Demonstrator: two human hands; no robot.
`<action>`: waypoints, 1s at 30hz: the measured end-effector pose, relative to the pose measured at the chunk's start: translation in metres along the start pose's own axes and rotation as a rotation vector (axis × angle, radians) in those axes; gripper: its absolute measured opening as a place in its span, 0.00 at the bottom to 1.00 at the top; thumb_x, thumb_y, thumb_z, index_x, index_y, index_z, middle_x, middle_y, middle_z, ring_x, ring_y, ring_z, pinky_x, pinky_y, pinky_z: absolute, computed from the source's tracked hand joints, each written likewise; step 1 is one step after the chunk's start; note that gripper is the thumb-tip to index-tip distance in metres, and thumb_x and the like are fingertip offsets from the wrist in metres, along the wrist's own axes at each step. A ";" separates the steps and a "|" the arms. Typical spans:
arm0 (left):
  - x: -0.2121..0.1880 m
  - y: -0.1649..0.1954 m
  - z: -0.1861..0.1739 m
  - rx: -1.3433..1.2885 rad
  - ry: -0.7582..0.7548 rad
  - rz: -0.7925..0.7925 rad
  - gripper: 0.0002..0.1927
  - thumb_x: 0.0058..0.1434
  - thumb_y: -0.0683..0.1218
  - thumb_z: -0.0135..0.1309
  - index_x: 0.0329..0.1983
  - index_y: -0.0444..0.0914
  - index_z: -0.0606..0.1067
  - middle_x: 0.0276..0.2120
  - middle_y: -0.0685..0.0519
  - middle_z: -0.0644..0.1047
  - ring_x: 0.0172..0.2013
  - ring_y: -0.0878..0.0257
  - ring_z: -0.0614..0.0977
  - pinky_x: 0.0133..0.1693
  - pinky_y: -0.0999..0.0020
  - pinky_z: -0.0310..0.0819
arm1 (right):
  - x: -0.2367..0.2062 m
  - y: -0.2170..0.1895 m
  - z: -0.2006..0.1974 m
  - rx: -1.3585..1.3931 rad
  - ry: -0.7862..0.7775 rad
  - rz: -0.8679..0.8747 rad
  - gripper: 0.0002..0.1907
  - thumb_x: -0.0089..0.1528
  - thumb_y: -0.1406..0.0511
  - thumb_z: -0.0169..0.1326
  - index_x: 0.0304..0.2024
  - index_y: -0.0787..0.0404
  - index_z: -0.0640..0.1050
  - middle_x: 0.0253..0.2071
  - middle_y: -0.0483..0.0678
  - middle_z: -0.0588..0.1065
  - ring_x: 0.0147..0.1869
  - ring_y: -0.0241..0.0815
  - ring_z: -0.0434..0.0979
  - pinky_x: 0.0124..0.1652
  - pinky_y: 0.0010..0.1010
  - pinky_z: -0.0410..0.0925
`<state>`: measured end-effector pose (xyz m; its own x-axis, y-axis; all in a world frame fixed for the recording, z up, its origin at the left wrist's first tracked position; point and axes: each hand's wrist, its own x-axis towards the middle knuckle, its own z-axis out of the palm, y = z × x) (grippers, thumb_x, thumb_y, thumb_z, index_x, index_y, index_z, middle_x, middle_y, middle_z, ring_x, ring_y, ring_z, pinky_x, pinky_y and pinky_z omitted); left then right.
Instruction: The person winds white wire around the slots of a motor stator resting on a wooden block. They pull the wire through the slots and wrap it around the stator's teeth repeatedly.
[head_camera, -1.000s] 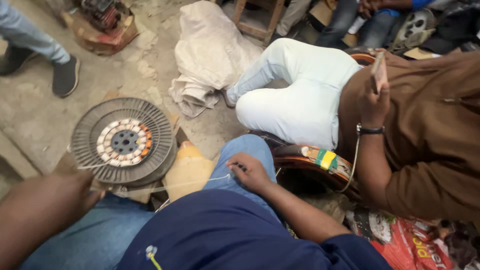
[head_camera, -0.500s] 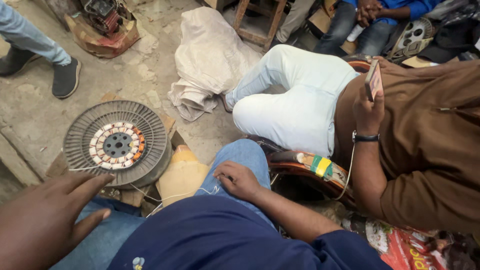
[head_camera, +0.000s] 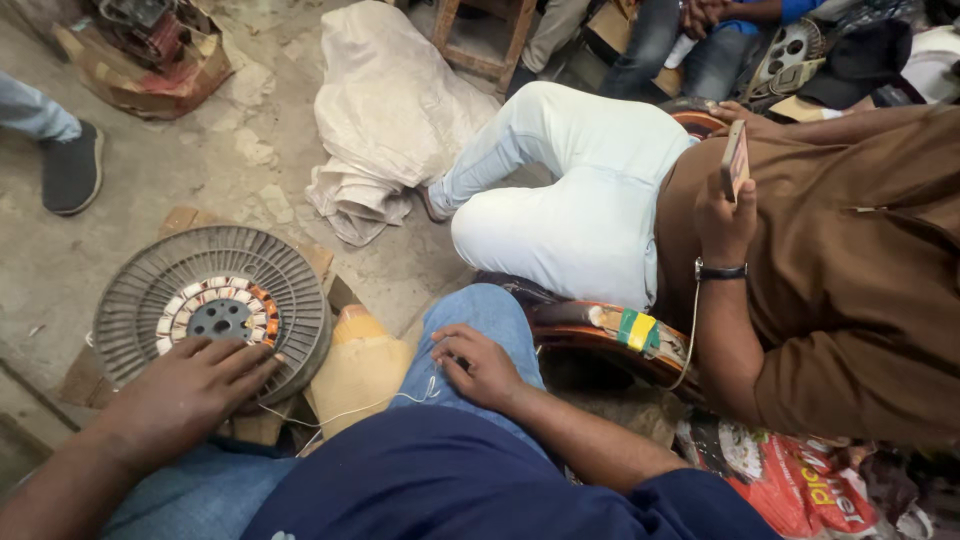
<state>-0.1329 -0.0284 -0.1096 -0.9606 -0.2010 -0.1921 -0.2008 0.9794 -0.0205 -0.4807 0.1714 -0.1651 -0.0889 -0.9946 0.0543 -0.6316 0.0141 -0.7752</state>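
- Beside the wearer sits a person in a brown shirt (head_camera: 850, 270), holding up a phone (head_camera: 735, 160)
- On the floor, the round finned motor disc (head_camera: 212, 310) lies flat
- Left hand (head_camera: 190, 395), fingers spread, has come down onto its rim since a moment ago, steadying it
- Right hand (head_camera: 480, 365) rests loosely curled on the knee, pinching thin wire (head_camera: 350, 410)

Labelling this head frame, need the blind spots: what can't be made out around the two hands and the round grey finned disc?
- Round grey finned metal disc, head view: near rim hidden under the left hand.
- Thin white wire: too fine to tell whether the right hand pinches it; its left end vanishes beneath the left hand.
- Right hand's fingers: curled on the blue-jeaned knee, undersides hidden.
- Disc's support: covered by the disc.
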 end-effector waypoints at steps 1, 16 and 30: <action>0.001 -0.002 0.004 -0.007 -0.002 -0.016 0.33 0.53 0.45 0.48 0.65 0.42 0.68 0.66 0.52 0.69 0.62 0.53 0.71 0.55 0.56 0.68 | 0.000 0.001 0.000 -0.007 -0.014 0.046 0.05 0.62 0.69 0.58 0.41 0.58 0.81 0.55 0.47 0.78 0.38 0.43 0.81 0.35 0.29 0.71; -0.008 -0.007 0.016 -0.130 0.102 -0.119 0.29 0.50 0.44 0.50 0.58 0.46 0.76 0.60 0.53 0.75 0.56 0.55 0.77 0.50 0.62 0.76 | 0.043 -0.039 -0.015 0.074 0.186 -0.276 0.06 0.63 0.72 0.58 0.43 0.60 0.79 0.65 0.55 0.73 0.67 0.53 0.74 0.62 0.39 0.68; -0.008 -0.004 0.017 -0.149 0.232 -0.091 0.19 0.50 0.45 0.51 0.47 0.42 0.77 0.43 0.52 0.77 0.48 0.55 0.79 0.47 0.60 0.75 | 0.047 -0.083 -0.007 0.319 -0.074 -0.461 0.05 0.64 0.73 0.57 0.42 0.61 0.79 0.49 0.50 0.81 0.54 0.46 0.82 0.54 0.34 0.74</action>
<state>-0.1209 -0.0303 -0.1243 -0.9522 -0.3037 0.0337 -0.2978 0.9470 0.1202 -0.4374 0.1239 -0.0936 0.2029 -0.8953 0.3966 -0.3275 -0.4437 -0.8342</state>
